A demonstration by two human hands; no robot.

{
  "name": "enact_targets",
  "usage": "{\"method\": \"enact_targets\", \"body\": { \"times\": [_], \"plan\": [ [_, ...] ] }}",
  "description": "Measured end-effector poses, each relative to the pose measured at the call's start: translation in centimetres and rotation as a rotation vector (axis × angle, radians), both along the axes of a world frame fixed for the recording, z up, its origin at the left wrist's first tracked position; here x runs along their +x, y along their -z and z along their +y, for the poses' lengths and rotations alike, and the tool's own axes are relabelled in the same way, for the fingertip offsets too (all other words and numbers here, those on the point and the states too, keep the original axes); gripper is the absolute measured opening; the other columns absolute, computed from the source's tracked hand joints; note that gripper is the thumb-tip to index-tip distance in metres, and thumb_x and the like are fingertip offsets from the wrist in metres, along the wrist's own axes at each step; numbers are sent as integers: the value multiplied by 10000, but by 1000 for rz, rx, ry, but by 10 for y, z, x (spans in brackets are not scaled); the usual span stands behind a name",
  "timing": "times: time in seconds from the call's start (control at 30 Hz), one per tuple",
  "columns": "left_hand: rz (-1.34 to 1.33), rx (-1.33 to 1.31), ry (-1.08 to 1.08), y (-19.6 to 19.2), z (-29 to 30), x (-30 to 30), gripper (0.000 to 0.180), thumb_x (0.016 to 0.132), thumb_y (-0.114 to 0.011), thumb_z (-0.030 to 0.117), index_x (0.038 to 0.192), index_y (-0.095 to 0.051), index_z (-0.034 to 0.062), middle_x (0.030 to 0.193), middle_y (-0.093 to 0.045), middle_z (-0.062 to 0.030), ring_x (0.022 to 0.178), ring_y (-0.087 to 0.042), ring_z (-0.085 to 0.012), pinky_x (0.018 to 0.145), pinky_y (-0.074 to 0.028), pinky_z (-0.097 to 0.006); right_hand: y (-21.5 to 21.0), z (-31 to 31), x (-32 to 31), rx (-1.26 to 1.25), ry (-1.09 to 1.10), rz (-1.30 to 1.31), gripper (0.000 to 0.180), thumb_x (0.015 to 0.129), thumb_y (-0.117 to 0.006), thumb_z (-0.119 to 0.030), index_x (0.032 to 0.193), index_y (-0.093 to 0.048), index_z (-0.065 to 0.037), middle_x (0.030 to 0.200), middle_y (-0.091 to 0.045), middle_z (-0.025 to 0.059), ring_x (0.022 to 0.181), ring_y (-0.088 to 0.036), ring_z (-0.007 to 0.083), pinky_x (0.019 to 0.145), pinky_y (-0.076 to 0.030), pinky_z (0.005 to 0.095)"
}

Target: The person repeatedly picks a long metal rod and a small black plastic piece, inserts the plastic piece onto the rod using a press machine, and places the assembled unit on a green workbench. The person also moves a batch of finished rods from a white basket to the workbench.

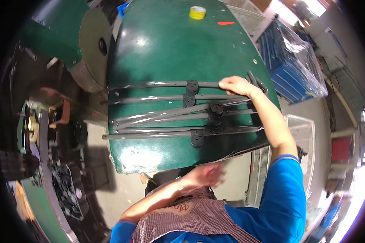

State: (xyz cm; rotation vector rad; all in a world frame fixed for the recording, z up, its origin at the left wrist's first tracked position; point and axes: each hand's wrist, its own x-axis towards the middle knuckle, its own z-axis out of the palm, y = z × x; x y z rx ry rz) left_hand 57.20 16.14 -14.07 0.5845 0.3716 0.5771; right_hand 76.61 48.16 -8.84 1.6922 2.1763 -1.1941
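Observation:
Several long grey metal rods with black plastic fittings (192, 87) lie side by side across a green table (158, 48). My right hand (236, 85) grips the right end of the farthest grey rod (150, 85), near a black bracket (258, 83) at the table's right edge. Below the table's near edge hovers my left hand (205, 175), blurred and with its fingers loosely apart, holding nothing I can see. It is close to my checked apron and touches no rod.
A yellow tape roll (197, 12) and a red marker (226, 23) lie at the table's far end. Blue stacked crates wrapped in plastic (290, 60) stand at right, a white wire basket (302, 133) beside the table. A green machine with a round disc (91, 44) stands at left.

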Motion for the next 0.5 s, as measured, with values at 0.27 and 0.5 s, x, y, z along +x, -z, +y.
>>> {"method": "enact_targets", "body": {
  "times": [0.27, 0.5],
  "plan": [
    [-394, -515, -711, 30, 45, 133, 243, 910, -657, 216, 1109, -575, 102, 1166, -590, -34, 1107, -552, -120, 949, -460, -295, -46, -77, 13, -196, -658, 161, 905, 517, -853, -116, 1334, -466, -61, 1244, -584, 141, 1172, -544, 253, 1024, -417, 361],
    [-416, -786, -548, -2, -3, 121, 132, 863, -713, 205, 946, -618, 167, 868, -641, 22, 847, -632, -133, 756, -527, -302, -11, -166, 62, -413, -262, 487, 927, 503, -850, -26, 1318, -408, -17, 1109, -609, 101, 1044, -579, 194, 912, -474, 337]
  ]
}}
